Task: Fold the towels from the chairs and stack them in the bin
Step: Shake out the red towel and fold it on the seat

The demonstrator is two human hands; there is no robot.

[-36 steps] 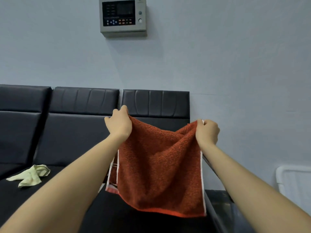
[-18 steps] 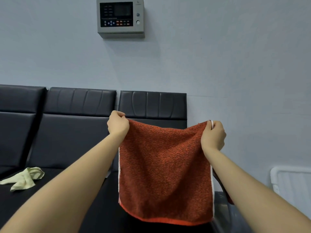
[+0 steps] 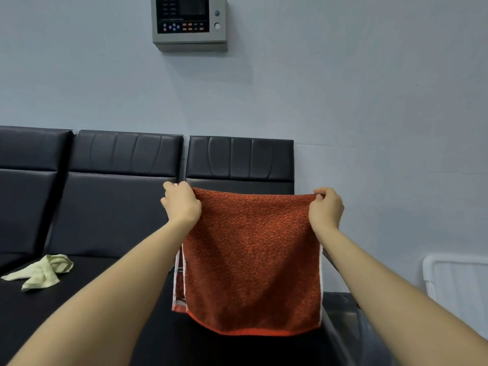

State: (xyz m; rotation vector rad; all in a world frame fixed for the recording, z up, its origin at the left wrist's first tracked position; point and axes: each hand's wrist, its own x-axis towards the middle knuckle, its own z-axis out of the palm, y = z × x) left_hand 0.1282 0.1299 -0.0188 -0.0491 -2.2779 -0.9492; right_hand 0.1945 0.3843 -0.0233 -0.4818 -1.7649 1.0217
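Two bare arms reach out from the bottom. The left hand pinches one top corner of a fuzzy red-orange towel with white edges, and the right hand pinches the other. The towel hangs folded in half, held up in the air above the black padded chairs. A crumpled pale yellow cloth lies on a seat to the left. A white plastic bin sits at the right. A grey control box is up on the wall

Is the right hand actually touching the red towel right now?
Touching. The head view shows the right hand pinching the red towel at its top corner.
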